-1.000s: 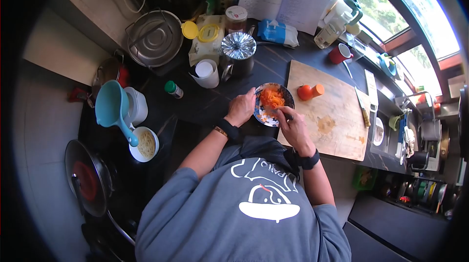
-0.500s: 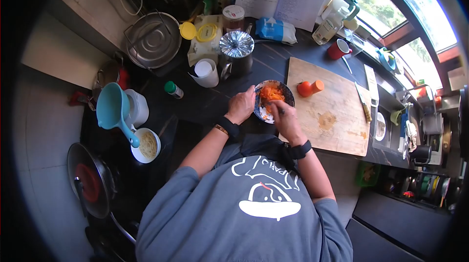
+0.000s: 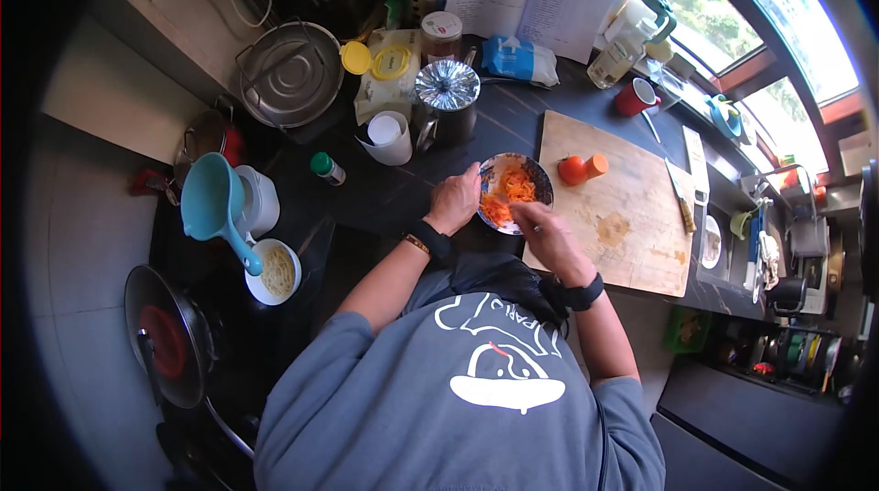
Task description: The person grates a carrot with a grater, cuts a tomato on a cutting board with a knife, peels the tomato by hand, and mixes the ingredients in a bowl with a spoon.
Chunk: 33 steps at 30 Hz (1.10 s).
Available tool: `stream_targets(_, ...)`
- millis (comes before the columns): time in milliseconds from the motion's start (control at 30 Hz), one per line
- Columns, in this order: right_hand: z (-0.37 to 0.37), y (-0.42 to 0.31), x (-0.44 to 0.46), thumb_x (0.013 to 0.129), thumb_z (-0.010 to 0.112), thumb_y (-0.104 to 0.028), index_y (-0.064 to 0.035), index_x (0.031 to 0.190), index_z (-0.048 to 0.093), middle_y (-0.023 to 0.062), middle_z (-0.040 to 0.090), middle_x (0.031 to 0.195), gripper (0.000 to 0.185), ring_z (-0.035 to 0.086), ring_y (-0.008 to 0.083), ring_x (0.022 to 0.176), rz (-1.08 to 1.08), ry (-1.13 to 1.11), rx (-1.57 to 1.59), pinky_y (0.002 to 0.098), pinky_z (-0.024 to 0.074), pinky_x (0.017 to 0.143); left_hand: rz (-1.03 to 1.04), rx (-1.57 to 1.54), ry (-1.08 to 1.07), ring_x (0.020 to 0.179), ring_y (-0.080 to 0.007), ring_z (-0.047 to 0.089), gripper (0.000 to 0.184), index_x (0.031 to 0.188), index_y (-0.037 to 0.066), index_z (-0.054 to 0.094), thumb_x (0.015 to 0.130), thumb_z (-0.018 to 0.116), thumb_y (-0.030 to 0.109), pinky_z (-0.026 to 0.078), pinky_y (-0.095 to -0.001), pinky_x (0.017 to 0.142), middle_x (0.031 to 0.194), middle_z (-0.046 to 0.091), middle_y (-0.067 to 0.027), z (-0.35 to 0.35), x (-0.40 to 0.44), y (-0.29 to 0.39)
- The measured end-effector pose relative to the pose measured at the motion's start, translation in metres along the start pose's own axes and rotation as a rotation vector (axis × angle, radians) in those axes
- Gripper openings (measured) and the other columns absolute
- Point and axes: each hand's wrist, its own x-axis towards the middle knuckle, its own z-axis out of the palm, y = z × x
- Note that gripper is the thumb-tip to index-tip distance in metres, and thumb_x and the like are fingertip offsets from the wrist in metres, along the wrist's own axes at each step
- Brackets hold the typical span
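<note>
A patterned bowl (image 3: 544, 176) stands on the dark counter at the left edge of the cutting board. Shredded carrot (image 3: 518, 183) lies inside it in two clumps, with pale bowl wall showing between them. My left hand (image 3: 454, 203) grips the bowl's left rim, fingers closed on it. Over the near right side of the bowl is my right hand (image 3: 549, 237), its fingers pinched together beside the lower carrot clump. What those fingers hold, if anything, is hidden. A tomato (image 3: 573, 170) and a carrot piece (image 3: 596, 165) sit on the wooden cutting board (image 3: 632, 189).
A knife (image 3: 679, 194) lies along the board's right side. Behind the bowl stand a foil-covered metal pot (image 3: 447, 88) and a paper roll (image 3: 388, 139). To the left are a green-capped jar (image 3: 327, 168), a bowl of noodles (image 3: 276, 271) and a lidded pan (image 3: 169, 335).
My right hand has moved from inside the bowl toward its near right edge. The carrot shreds have shifted from one pile into two clumps. My left hand stays on the rim.
</note>
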Motion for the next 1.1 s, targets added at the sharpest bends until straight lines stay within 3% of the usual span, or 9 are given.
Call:
stream_targets(67, -0.01, 0.003, 0.004, 0.09, 0.059, -0.008, -0.0017, 0.106, 0.062, 0.0185, 0.065, 0.095, 0.017, 0.064, 0.0349, 0.084, 0.0, 0.292, 0.103, 0.038, 0.0512, 0.072, -0.009, 0.013, -0.013, 0.069, -0.0396, 0.065, 0.03, 0.117, 0.005, 0.057, 0.094, 0.048, 0.022, 0.052, -0.0506, 0.061, 0.072, 0.065, -0.0223, -0.001, 0.0, 0.001)
stream_targets(367, -0.008, 0.001, -0.006, 0.091, 0.06, -0.01, -0.0002, 0.103, 0.065, 0.0205, 0.067, 0.089, 0.016, 0.065, 0.0345, 0.079, 0.384, 0.084, 0.276, 0.0385, 0.0515, 0.071, 0.003, -0.009, -0.005, 0.068, -0.0398, 0.065, 0.031, 0.117, 0.004, 0.057, 0.094, 0.048, 0.022, 0.052, -0.0499, 0.062, 0.072, 0.065, -0.0228, -0.004, -0.001, 0.002)
stream_targets(433, -0.013, 0.009, 0.003, 0.095, 0.056, -0.012, 0.0018, 0.109, 0.063, 0.0139, 0.067, 0.088, 0.021, 0.063, 0.0151, 0.067, 0.244, 0.312, 0.199, 0.0274, 0.0512, 0.061, 0.003, -0.005, -0.007, 0.068, -0.0397, 0.065, 0.031, 0.118, 0.004, 0.057, 0.094, 0.048, 0.022, 0.052, -0.05, 0.062, 0.072, 0.065, -0.0226, 0.0, 0.001, -0.001)
stream_targets(533, 0.01, 0.03, 0.014, 0.095, 0.056, -0.011, 0.0017, 0.109, 0.062, 0.0156, 0.066, 0.092, 0.02, 0.065, 0.0206, 0.076, 0.044, 0.314, 0.055, 0.0313, 0.0511, 0.069, 0.008, 0.003, -0.027, 0.068, -0.0395, 0.065, 0.031, 0.118, 0.004, 0.057, 0.094, 0.048, 0.022, 0.052, -0.0501, 0.062, 0.072, 0.065, -0.0222, 0.004, 0.002, -0.003)
stream_targets(567, 0.018, 0.026, 0.013, 0.093, 0.056, -0.01, -0.0007, 0.104, 0.064, 0.0197, 0.065, 0.095, 0.017, 0.063, 0.0356, 0.088, 0.005, 0.288, 0.16, 0.0378, 0.0504, 0.074, 0.003, 0.007, -0.038, 0.068, -0.0395, 0.065, 0.032, 0.119, 0.004, 0.056, 0.094, 0.048, 0.022, 0.052, -0.0501, 0.062, 0.072, 0.065, -0.0219, 0.003, 0.003, -0.004)
stream_targets(600, 0.014, 0.013, 0.013, 0.093, 0.057, -0.012, -0.0008, 0.104, 0.064, 0.02, 0.065, 0.095, 0.018, 0.063, 0.0367, 0.087, -0.013, 0.188, 0.123, 0.0381, 0.0505, 0.075, 0.003, 0.007, -0.037, 0.068, -0.0395, 0.065, 0.032, 0.119, 0.004, 0.056, 0.094, 0.048, 0.022, 0.052, -0.0501, 0.062, 0.072, 0.065, -0.0219, 0.002, 0.003, -0.003)
stream_targets(800, -0.027, -0.026, 0.002, 0.094, 0.055, -0.016, 0.0003, 0.106, 0.063, 0.0205, 0.065, 0.092, 0.021, 0.064, 0.0376, 0.082, 0.09, -0.019, 0.146, 0.038, 0.051, 0.073, 0.015, 0.017, -0.007, 0.067, -0.0391, 0.064, 0.03, 0.118, 0.005, 0.057, 0.093, 0.05, 0.021, 0.052, -0.0494, 0.06, 0.07, 0.064, -0.0228, -0.001, 0.001, 0.0)
stream_targets(1033, -0.015, 0.014, -0.018, 0.096, 0.052, -0.013, -0.0004, 0.092, 0.056, 0.0215, 0.061, 0.075, 0.014, 0.062, 0.0362, 0.069, 0.293, 0.316, -0.069, 0.0403, 0.047, 0.062, 0.005, -0.012, -0.017, 0.068, -0.0395, 0.064, 0.03, 0.118, 0.005, 0.057, 0.094, 0.05, 0.021, 0.052, -0.0491, 0.061, 0.07, 0.063, -0.0232, -0.004, 0.0, 0.002)
stream_targets(1100, 0.003, 0.013, -0.025, 0.096, 0.054, -0.014, -0.0004, 0.1, 0.059, 0.0147, 0.063, 0.069, 0.015, 0.063, 0.0225, 0.062, 0.363, 0.282, 0.192, 0.0322, 0.0468, 0.053, 0.001, -0.012, -0.022, 0.068, -0.0398, 0.064, 0.03, 0.117, 0.005, 0.057, 0.094, 0.05, 0.021, 0.052, -0.0493, 0.061, 0.071, 0.063, -0.0233, -0.004, 0.001, 0.001)
